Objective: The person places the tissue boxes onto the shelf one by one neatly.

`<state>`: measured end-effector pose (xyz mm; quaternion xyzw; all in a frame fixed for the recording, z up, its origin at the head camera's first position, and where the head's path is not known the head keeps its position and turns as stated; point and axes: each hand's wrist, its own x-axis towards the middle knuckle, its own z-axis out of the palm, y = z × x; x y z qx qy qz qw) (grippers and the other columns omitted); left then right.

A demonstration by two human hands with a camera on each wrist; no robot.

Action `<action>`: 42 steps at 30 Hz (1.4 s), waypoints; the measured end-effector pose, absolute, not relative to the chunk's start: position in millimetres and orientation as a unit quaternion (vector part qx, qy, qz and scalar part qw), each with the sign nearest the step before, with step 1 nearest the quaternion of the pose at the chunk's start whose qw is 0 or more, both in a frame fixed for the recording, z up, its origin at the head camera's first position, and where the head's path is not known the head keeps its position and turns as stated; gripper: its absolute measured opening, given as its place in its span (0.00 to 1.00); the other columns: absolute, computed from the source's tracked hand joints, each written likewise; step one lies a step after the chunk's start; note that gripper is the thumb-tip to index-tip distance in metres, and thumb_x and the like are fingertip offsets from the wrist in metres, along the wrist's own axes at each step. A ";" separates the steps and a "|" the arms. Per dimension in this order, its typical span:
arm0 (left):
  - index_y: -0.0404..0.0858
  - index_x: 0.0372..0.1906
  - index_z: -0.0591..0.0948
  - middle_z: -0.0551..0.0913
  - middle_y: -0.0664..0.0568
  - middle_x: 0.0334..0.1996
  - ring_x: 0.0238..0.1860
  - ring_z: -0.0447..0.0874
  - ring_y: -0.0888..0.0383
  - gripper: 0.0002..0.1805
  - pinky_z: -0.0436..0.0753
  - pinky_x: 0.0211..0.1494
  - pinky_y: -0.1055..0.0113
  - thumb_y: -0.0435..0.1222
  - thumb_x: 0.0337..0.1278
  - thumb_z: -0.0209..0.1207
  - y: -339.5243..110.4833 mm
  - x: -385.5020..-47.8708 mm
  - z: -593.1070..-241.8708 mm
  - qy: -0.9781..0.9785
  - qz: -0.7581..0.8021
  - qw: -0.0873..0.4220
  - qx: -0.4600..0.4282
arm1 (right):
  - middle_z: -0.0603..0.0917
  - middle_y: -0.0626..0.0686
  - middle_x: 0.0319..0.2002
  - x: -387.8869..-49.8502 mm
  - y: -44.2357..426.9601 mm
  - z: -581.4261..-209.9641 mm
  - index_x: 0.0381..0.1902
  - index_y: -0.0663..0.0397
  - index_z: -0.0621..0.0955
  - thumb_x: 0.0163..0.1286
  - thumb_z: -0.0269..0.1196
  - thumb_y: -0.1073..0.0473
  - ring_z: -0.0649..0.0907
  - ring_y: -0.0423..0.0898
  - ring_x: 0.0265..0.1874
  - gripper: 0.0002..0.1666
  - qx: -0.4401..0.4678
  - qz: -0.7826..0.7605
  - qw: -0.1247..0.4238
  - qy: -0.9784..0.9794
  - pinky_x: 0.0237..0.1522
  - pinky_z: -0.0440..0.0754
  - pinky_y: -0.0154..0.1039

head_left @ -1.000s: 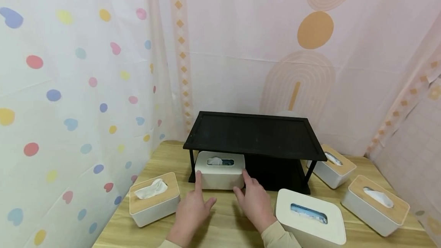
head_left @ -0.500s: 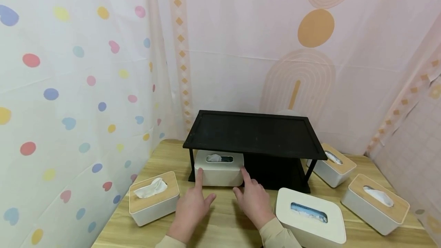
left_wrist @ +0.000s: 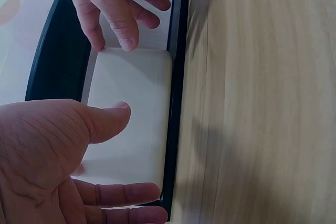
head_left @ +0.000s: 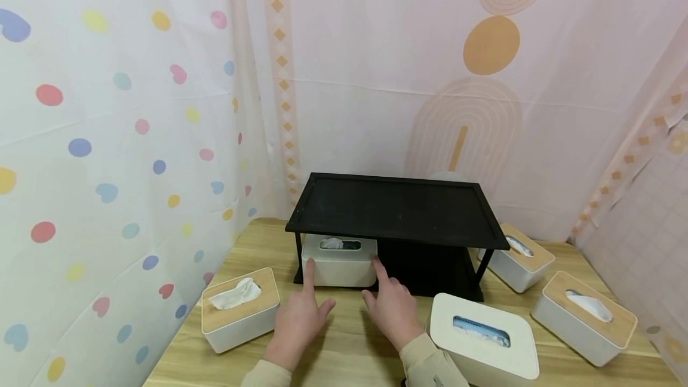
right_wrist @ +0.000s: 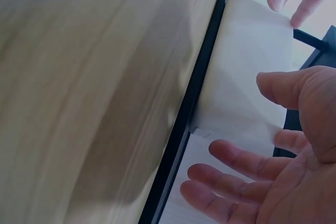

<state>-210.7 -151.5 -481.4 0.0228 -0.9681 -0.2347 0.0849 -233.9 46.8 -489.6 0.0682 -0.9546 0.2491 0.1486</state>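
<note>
A white tissue box (head_left: 344, 273) with a tissue in its slot stands on the lower level of a black two-tier rack (head_left: 398, 208), at the left end. Its back part is hidden under the top tier. My left hand (head_left: 299, 318) touches the box's front near the left corner with a straight index finger. The right hand (head_left: 395, 313) does the same near the right corner. In the left wrist view, the thumb and other fingers of the left hand (left_wrist: 47, 150) are spread before the box front (left_wrist: 134, 87). The right hand's fingers (right_wrist: 241, 161) are likewise loose.
To the left is a tissue box with a wooden lid (head_left: 240, 309). A white-lidded tissue box (head_left: 484, 360) stands front right, by the right forearm. Two more wooden-lidded boxes, a near one (head_left: 586, 321) and a far one (head_left: 518, 258), stand right. Curtains enclose the wooden table (head_left: 344, 351).
The white tissue box has slid back and slightly left, deeper under the rack's top. Both index fingers have moved with it, staying against its front. The other boxes have not moved.
</note>
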 end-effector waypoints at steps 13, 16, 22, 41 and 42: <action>0.38 0.87 0.48 0.78 0.48 0.15 0.14 0.73 0.54 0.58 0.71 0.18 0.58 0.51 0.66 0.71 -149.7 -225.5 -483.8 -0.969 -0.237 0.067 0.024 | 0.89 0.61 0.37 -244.1 45.1 -490.5 0.79 0.42 0.71 0.71 0.73 0.48 0.88 0.59 0.33 0.42 0.057 0.249 0.128 -0.958 0.32 0.84 0.56; 0.38 0.87 0.49 0.82 0.44 0.19 0.16 0.76 0.52 0.57 0.73 0.19 0.56 0.50 0.66 0.71 -149.7 -228.6 -482.6 -0.967 -0.245 0.060 0.027 | 0.89 0.61 0.37 -245.0 44.6 -489.8 0.79 0.42 0.71 0.70 0.73 0.49 0.88 0.58 0.32 0.42 0.057 0.243 0.128 -0.960 0.31 0.84 0.55; 0.26 0.82 0.57 0.90 0.33 0.35 0.29 0.88 0.43 0.54 0.86 0.33 0.46 0.52 0.65 0.71 -151.1 -230.2 -483.6 -0.972 -0.232 0.024 0.036 | 0.89 0.63 0.38 -244.8 41.5 -488.0 0.78 0.42 0.71 0.70 0.73 0.48 0.88 0.60 0.33 0.42 0.060 0.238 0.119 -0.962 0.31 0.84 0.56; 0.40 0.87 0.53 0.90 0.30 0.44 0.33 0.90 0.42 0.51 0.84 0.30 0.48 0.52 0.71 0.67 -154.6 -273.5 -470.3 -0.976 -0.204 0.025 0.069 | 0.88 0.61 0.36 -249.4 40.5 -488.7 0.78 0.41 0.71 0.70 0.74 0.47 0.87 0.60 0.31 0.42 0.056 0.220 0.128 -0.965 0.28 0.83 0.55; 0.39 0.86 0.53 0.90 0.31 0.43 0.32 0.89 0.42 0.51 0.83 0.29 0.49 0.52 0.71 0.67 -154.4 -273.5 -470.1 -0.977 -0.202 0.024 0.068 | 0.88 0.61 0.36 -249.9 40.7 -488.4 0.78 0.41 0.71 0.70 0.74 0.46 0.87 0.60 0.31 0.42 0.054 0.218 0.130 -0.966 0.28 0.83 0.55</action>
